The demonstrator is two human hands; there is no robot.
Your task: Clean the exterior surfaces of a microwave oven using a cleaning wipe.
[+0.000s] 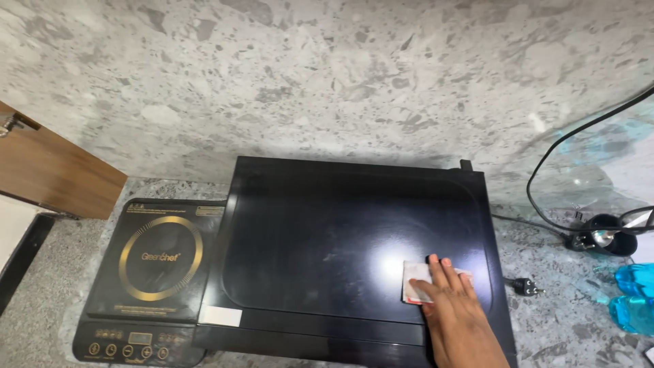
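Your right hand [458, 308] lies flat, fingers spread open, pressing a small white cloth [417, 281] against the glossy black panel [327, 238] near its front right corner (flat palm keeps it from bunching). Your left hand is out of view.

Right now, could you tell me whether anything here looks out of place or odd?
Yes: the big black appliance lies flat, overlapping the induction cooktop, and a loose plug lies on the counter.

Induction hob [153, 272] at left, wood cabinet door [54, 170], black cable [579, 146] w/ plug [526, 287], blue bottles [630, 296] right.
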